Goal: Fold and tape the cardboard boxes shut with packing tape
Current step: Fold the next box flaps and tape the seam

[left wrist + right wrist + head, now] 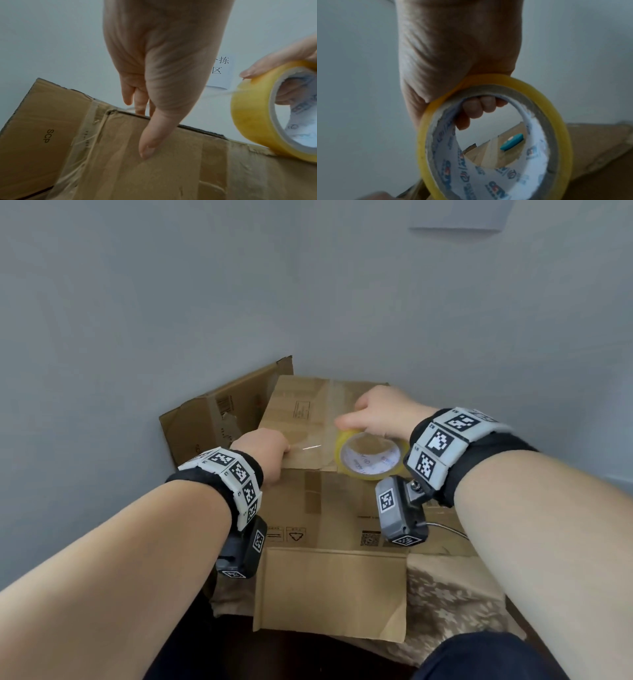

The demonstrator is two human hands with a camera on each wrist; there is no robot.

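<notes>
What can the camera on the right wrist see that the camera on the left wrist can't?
Only the right wrist view looks through the hole of the tape roll and catches a small blue object lying on cardboard beyond; what it is I cannot tell. Only the left wrist view shows the left hand, thumb pressed on the front of the box, another box marked SCP beside it, and a paper sign on the wall. Both show the right hand holding the yellow roll, fingers curled through its hole.
</notes>
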